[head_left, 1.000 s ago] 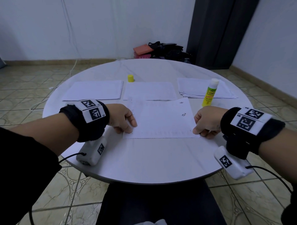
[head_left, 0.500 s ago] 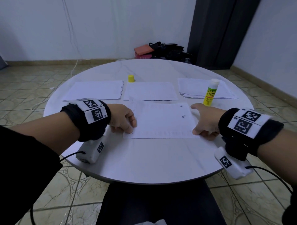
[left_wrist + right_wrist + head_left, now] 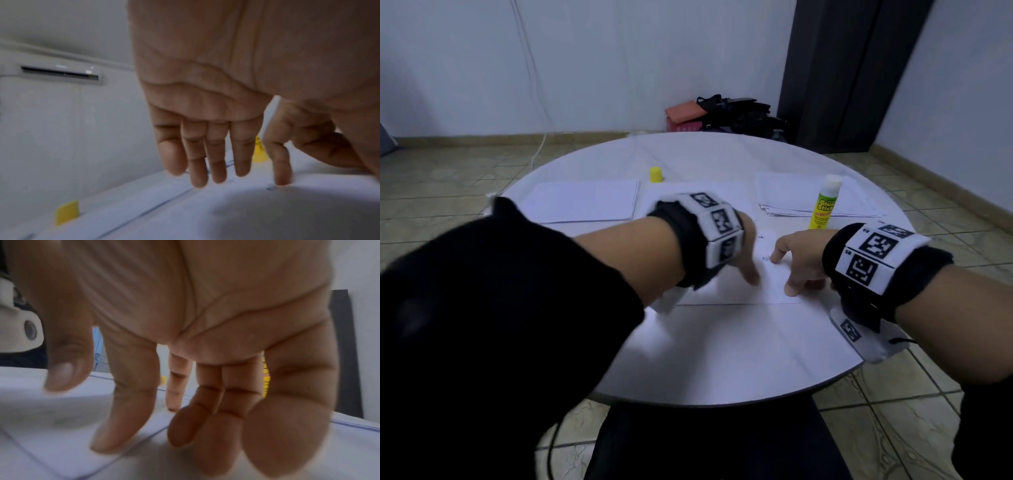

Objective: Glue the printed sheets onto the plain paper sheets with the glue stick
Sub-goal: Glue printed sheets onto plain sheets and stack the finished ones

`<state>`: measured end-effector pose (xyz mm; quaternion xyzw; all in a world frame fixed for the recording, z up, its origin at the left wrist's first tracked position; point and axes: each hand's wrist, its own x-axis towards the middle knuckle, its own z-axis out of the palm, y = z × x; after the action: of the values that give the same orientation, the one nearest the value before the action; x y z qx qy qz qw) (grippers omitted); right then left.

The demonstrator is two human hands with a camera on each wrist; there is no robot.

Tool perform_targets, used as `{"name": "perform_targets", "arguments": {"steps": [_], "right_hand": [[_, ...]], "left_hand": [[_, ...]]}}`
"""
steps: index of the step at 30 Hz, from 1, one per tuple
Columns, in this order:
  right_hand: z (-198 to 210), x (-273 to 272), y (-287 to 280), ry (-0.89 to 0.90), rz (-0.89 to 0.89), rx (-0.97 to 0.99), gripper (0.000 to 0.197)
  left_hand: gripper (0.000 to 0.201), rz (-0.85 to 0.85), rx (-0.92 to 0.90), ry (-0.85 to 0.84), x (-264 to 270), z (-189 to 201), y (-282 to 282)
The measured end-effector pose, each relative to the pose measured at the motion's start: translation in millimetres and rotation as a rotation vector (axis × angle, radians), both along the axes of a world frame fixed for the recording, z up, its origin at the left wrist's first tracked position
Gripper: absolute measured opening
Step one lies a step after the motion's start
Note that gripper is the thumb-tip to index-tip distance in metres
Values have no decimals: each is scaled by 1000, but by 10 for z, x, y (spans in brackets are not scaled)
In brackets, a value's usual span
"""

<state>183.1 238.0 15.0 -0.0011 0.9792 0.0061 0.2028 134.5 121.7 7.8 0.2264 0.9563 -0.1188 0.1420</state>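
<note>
A printed sheet (image 3: 770,291) lies flat in the middle of the round white table (image 3: 722,349), with small marks near its right end. My left hand (image 3: 748,265) reaches across it, fingers (image 3: 197,164) straight and pointing down at the paper, holding nothing. My right hand (image 3: 796,263) is spread on the sheet's right part, index finger (image 3: 775,255) and thumb touching the paper. The uncapped glue stick (image 3: 825,202) stands upright just behind the right hand. Its yellow cap (image 3: 655,174) stands further back, left of centre.
A stack of plain sheets (image 3: 585,202) lies at the back left and another stack (image 3: 859,202) at the back right, under the glue stick. A further sheet (image 3: 743,195) lies between them. Bags and a red box (image 3: 722,116) sit on the floor behind.
My left hand has swung from the sheet's left edge across to its right part, close to the right hand. The right hand has uncurled and spread its fingers on the paper.
</note>
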Motion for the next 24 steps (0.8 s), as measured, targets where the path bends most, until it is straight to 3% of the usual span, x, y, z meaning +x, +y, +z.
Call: {"name": "perform_targets", "arguments": {"steps": [4, 8, 15, 20, 24], "right_hand": [[17, -16, 15, -25, 43, 13, 63], [3, -37, 23, -12, 76, 41, 62], [-44, -74, 38, -4, 130, 61, 56], [-53, 19, -34, 8, 171, 188, 49], [-164, 17, -73, -12, 212, 324, 19]], "left_hand": [[72, -23, 14, -61, 60, -113, 263], [99, 51, -38, -75, -26, -170, -22], [86, 169, -33, -96, 74, -133, -826], [93, 272, -18, -103, 177, -103, -1137], [99, 280, -36, -123, 208, -84, -1206]]}}
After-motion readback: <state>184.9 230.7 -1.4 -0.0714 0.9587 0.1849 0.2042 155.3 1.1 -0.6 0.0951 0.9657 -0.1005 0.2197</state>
